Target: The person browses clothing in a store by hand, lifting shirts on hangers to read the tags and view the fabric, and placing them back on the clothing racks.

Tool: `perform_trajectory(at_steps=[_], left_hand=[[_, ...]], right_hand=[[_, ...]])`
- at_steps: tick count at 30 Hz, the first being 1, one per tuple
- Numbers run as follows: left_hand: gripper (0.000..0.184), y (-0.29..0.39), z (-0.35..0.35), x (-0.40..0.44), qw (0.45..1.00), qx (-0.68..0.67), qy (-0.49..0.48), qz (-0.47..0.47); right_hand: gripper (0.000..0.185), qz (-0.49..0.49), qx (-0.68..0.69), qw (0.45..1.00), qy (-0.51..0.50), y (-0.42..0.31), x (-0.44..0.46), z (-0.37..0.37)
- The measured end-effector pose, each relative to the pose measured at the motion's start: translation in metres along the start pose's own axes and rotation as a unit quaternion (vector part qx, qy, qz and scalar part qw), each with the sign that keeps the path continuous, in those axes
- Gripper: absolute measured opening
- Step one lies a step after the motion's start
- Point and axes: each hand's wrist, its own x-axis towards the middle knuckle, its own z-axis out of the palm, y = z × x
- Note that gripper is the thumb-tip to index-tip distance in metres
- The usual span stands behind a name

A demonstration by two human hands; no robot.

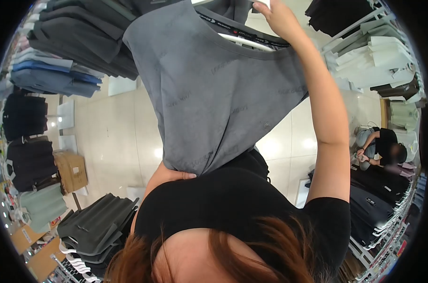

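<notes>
Across the upper middle of the view hangs a grey T-shirt [199, 89] with faint darker lettering, tilted, its neckline toward the top edge and its hem just above the wearer's black top [209, 198]. Inside the neckline show a dark printed neck band and part of a white hanger [244, 41]. The right hand [276, 18] is beyond the neckline, at the top of the view, the thumb bent in and pinching a white piece that looks like the hanger's upper part; the other fingers are mostly out of sight. The shirt thus lies below and to the left of that hand, the right forearm running along its side. The left hand [178, 175] is at the opposite end, touching the hem, where folds draw together; the cloth covers part of it, so whether it grips or merely rests there cannot be told. Pale floor tiles [112, 137] spread behind. Dark garments [96, 228] hang at lower left, near a cardboard box [72, 170]. Well apart at right, another person [381, 146] is low beside a rack, hands close together.
</notes>
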Motion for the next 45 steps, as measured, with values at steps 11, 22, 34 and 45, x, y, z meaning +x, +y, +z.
perform_trajectory(at_steps=[11, 22, 34, 45], left_hand=[[0.062, 0.01, 0.002, 0.048, 0.902, -0.389, 0.106, 0.158], [0.053, 0.019, 0.011, 0.045, 0.951, -0.217, 0.09, 0.203], [0.058, 0.047, -0.01, 0.037, 0.91, -0.341, 0.056, 0.228], [0.062, 0.004, -0.042, 0.04, 0.93, -0.305, 0.089, 0.187]], right_hand=[[0.037, 0.024, -0.006, 1.0, -0.017, -0.024, -0.047, 0.006], [0.034, 0.154, -0.044, 0.982, 0.104, 0.002, -0.025, -0.01], [0.034, -0.161, -0.149, 0.969, 0.116, -0.181, 0.162, -0.059], [0.04, -0.118, -0.058, 0.991, 0.008, -0.13, 0.12, -0.025]])
